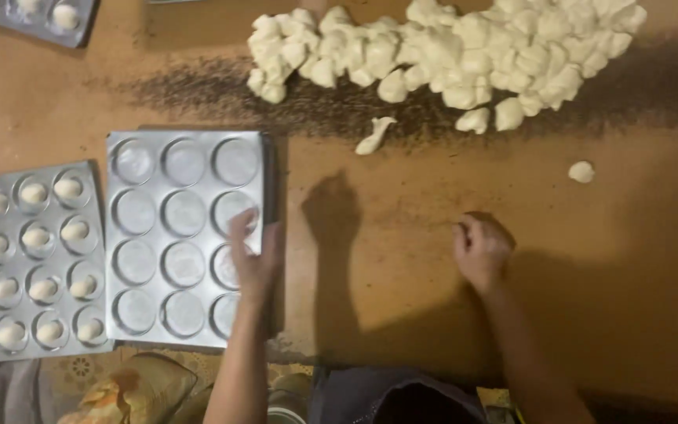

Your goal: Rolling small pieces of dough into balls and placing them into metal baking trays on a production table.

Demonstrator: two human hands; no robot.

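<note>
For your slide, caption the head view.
Left hand on an empty moulded tray; right hand fisted near dough pieces.

My left hand (253, 255) lies flat, palm down, fingers together and pointing away from me, thumb tucked close at the side. The left forearm runs straight up from the bottom edge, bare to the wrist. My right hand (479, 250) is curled into a loose fist, knuckles up, fingers bent under. The right forearm comes in at a slant from the lower right, well apart from the left.
</note>
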